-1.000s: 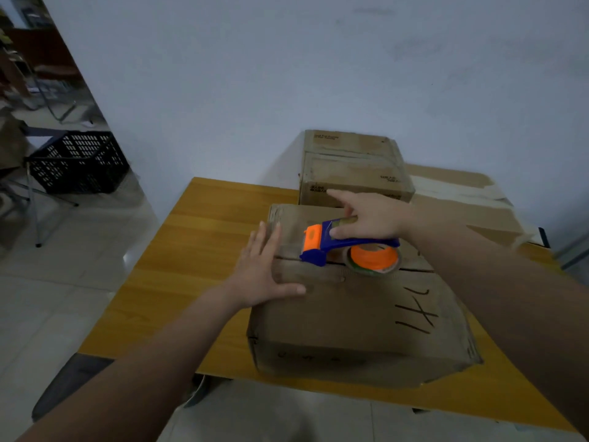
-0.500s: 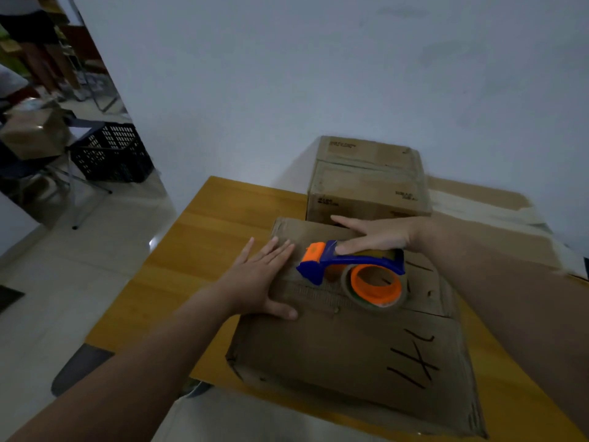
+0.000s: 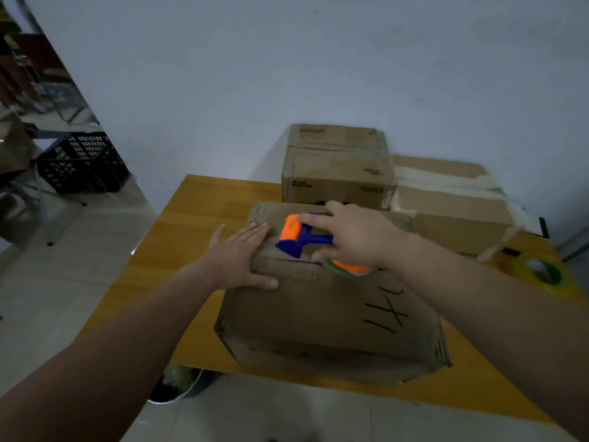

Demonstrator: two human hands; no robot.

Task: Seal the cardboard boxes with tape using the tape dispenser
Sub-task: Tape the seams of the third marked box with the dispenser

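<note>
A cardboard box [image 3: 325, 314] with black marks on its top lies on the yellow table [image 3: 191, 218] in front of me. My left hand [image 3: 239, 256] presses flat on the box's left top edge, fingers spread. My right hand [image 3: 350, 237] grips a blue and orange tape dispenser [image 3: 299, 234], which rests on the top seam near the box's left end. The orange tape roll is mostly hidden under my palm. Behind stand two more boxes: a smaller one [image 3: 338, 167] and a wider one [image 3: 452, 212] with pale tape across it.
A loose yellow-green tape roll [image 3: 541, 272] lies on the table at the right. A black plastic crate [image 3: 83, 161] stands on the floor at the left. A round bin [image 3: 181, 382] sits under the table's near edge. A white wall runs just behind the table.
My right hand has slid the dispenser leftwards along the seam and now covers more of the roll. My left hand stays pressed on the box's left edge. The view has shifted slightly.
</note>
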